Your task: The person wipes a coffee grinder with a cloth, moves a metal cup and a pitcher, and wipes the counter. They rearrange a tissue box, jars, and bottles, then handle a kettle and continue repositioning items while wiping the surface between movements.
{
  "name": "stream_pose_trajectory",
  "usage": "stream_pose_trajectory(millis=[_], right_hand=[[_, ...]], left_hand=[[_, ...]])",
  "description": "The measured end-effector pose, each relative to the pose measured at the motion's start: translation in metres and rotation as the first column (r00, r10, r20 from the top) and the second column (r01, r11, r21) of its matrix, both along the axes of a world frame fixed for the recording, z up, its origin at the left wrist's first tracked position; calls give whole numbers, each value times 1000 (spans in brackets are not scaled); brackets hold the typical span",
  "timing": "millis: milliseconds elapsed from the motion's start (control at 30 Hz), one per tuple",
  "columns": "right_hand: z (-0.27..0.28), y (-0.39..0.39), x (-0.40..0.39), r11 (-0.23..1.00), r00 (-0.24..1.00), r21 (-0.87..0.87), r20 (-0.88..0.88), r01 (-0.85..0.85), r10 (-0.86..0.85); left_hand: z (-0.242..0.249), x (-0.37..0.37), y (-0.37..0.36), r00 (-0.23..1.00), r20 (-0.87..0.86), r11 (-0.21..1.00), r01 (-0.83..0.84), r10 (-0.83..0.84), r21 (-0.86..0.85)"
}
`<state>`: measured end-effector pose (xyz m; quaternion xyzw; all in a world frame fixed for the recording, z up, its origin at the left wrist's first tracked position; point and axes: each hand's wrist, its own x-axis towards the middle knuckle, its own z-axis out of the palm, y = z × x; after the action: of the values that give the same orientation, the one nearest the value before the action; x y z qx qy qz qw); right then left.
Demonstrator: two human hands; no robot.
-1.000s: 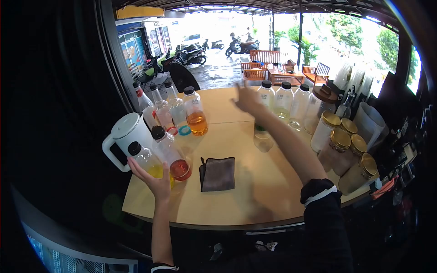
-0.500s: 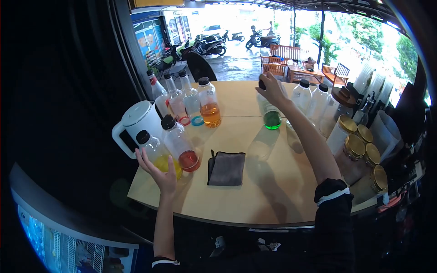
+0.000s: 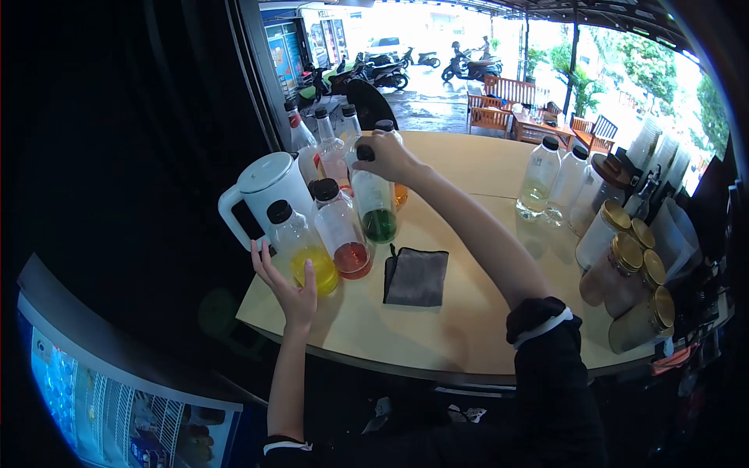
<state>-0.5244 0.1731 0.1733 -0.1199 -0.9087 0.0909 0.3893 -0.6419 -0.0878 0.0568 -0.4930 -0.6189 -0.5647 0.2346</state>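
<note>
My right hand (image 3: 392, 158) grips the black cap of a bottle with green liquid (image 3: 380, 225), on the left side of the table beside a bottle with red liquid (image 3: 352, 260). My left hand (image 3: 289, 292) has its fingers and thumb spread at the near side of a bottle with yellow liquid (image 3: 316, 269). The yellow, red and green bottles stand in a slanting row, each black-capped. Partly hidden behind the green bottle is one with orange liquid (image 3: 401, 195). A folded grey cloth (image 3: 417, 278) lies just to their right.
A white pitcher (image 3: 273, 191) and tall glass bottles (image 3: 333, 160) stand behind the row. At the right are a bottle with pale liquid (image 3: 537, 183), another clear bottle (image 3: 567, 183) and several gold-lidded jars (image 3: 626, 253). The table's near edge (image 3: 437, 368) curves before me.
My right hand has carried the green bottle leftward from the right-centre of the table to beside the red one. My left hand stays by the yellow bottle. The camera view has shifted slightly.
</note>
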Motion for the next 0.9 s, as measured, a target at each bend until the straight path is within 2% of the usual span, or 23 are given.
stream_pose_trajectory(millis=[267, 333, 433, 500, 533, 567, 600, 633, 667, 700, 733, 767, 800, 833, 867, 900], right_hand=[[-22, -6, -18, 996, 999, -72, 10, 53, -53], [-34, -8, -16, 988, 976, 43, -165, 150, -141], [-45, -18, 22, 989, 969, 15, -202, 147, -141], [-47, -53, 71, 921, 953, -256, 149, 295, -264], [-55, -66, 90, 870, 834, -218, 458, 442, -309], [-65, -79, 108, 813, 622, -135, 717, 567, -315], [-79, -91, 126, 804, 556, -130, 785, 580, -274], [-94, -100, 139, 794, 485, -125, 843, 595, -230], [-106, -104, 146, 779, 500, -213, 854, 590, -145], [-118, -107, 152, 755, 515, -299, 855, 584, -59], [-130, -109, 156, 749, 516, -298, 854, 592, -69], [-142, -110, 158, 756, 667, -390, 741, 526, -81], [-150, -110, 160, 766, 794, -468, 602, 442, -90], [-155, -109, 161, 762, 794, -468, 600, 448, -98], [-159, -107, 163, 795, 911, -519, 402, 314, -97], [-160, -106, 165, 828, 979, -533, 183, 174, -87]], left_hand=[[0, 9, -3, 999, 2, 999, 38, -38, 16], [-3, 15, 0, 998, -23, 998, 56, -55, 41], [-10, 23, -1, 990, -112, 993, 94, -86, 70], [-14, 27, -1, 979, -172, 989, 125, -110, 78], [-16, 30, 0, 962, -178, 977, 214, -207, 19], [-16, 32, 2, 936, -179, 953, 300, -302, -39], [-14, 38, 7, 934, -179, 951, 308, -309, -33], [-9, 46, 13, 897, -72, 896, 424, -436, -132], [-4, 54, 20, 838, 46, 814, 539, -543, -217], [-4, 60, 30, 832, 43, 808, 548, -553, -215], [-8, 64, 42, 776, 32, 735, 608, -629, -301], [-12, 69, 55, 714, 30, 651, 654, -699, -386], [-16, 74, 68, 707, 28, 645, 660, -706, -385], [-21, 80, 82, 630, 85, 542, 722, -772, -430], [-25, 83, 94, 545, 148, 428, 774, -825, -466], [-25, 86, 106, 536, 146, 420, 779, -832, -466]])
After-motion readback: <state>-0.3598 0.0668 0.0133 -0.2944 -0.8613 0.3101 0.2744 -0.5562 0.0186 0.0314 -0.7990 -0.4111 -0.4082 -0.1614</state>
